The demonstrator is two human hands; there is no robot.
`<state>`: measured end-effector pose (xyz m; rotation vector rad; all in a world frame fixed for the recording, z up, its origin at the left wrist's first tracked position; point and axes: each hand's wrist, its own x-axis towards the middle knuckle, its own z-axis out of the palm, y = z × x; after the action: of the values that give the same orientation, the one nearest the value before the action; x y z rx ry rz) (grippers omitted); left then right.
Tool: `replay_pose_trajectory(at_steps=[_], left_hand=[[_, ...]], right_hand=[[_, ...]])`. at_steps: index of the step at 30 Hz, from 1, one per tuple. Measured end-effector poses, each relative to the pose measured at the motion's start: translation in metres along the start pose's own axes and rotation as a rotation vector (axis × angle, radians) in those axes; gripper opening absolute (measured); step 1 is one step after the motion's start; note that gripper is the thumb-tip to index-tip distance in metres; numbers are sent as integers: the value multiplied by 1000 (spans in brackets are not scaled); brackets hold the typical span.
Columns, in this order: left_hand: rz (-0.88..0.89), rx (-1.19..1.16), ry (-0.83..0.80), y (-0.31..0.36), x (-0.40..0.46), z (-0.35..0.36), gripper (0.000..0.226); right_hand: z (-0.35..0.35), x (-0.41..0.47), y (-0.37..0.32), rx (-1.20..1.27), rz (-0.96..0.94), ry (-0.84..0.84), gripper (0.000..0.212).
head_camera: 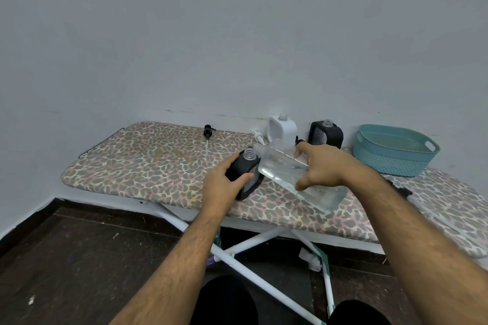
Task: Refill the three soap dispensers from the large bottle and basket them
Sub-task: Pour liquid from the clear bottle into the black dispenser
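Single head cam, wide-angle, no second view. It looks forward and down from above the ironing board (148,166), which crosses the middle of frame, tilted down to the right. Bare wall (237,34) fills the upper half, floor (79,258) lower left. Close range: both forearms enter from the bottom edge, left hand (220,186) and right hand (323,166) near frame centre. Basket (390,163) at right. Edges bow from lens distortion.

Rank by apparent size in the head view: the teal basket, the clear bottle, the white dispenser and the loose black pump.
1. Clear bottle and teal basket: similar; the bottle is nearer, so unsure.
2. White dispenser.
3. Loose black pump, smallest.
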<state>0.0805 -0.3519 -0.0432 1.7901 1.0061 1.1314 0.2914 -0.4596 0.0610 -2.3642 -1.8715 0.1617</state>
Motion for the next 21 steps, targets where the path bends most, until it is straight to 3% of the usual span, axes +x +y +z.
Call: replay_pose_trajectory(at_steps=[21], left_hand=[[0, -9, 5, -2, 0, 1, 68]], right_hand=[[-23, 5, -12, -100, 37, -67, 78]])
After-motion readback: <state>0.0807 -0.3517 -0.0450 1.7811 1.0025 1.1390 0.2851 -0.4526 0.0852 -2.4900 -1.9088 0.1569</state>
